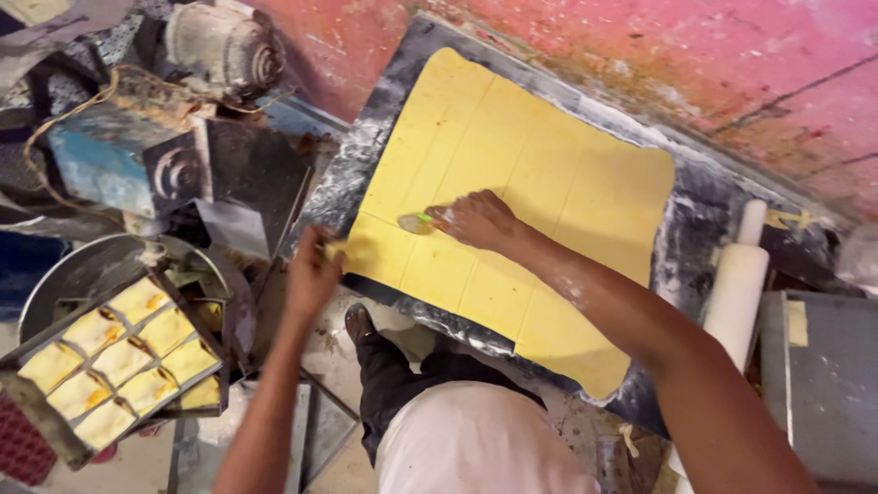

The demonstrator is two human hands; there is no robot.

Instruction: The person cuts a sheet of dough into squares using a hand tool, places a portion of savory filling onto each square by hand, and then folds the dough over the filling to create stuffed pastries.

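Yellow dough (512, 183), rolled thin into a broad sheet, is spread over a dark floured slab (366, 155) that serves as the table. Straight scored lines divide the sheet into rectangles. The right hand (477, 220) is closed around a small pale cutter (416, 222), whose tip points toward the slab's left edge and is pressed onto the sheet near that edge. The left hand (313, 273) is pinched shut on the dough's lower-left corner, just beside the cutter and nearer to that edge. A white rolling pin (736, 288) is seen off the slab's right edge. A tray (41, 425) of filled pastry squares (119, 361) sits well apart, lower left.
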